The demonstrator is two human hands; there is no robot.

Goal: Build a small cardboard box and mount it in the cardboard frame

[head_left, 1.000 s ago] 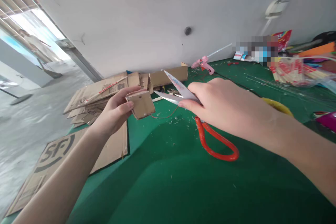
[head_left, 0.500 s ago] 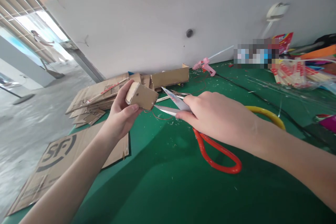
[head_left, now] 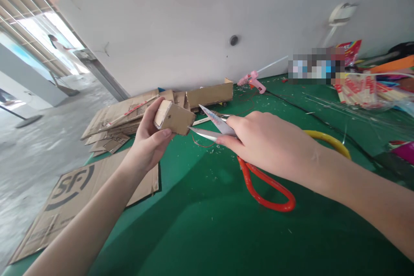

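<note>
While a small cardboard box (head_left: 177, 120) is clasped above the green table (head_left: 207, 228) in the grip of the left hand (head_left: 150, 140), parted scissors (head_left: 220, 123) are grasped by the right hand (head_left: 261, 136); one tip is seen at the box's corner, contact indeterminable.

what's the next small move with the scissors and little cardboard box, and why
Probably have the right hand ease the scissors slightly towards the small cardboard box, the left hand holding it steady: the scissors are open, and the lower blade's tip is right by the box's lower right corner, though whether it touches is unclear.
</note>
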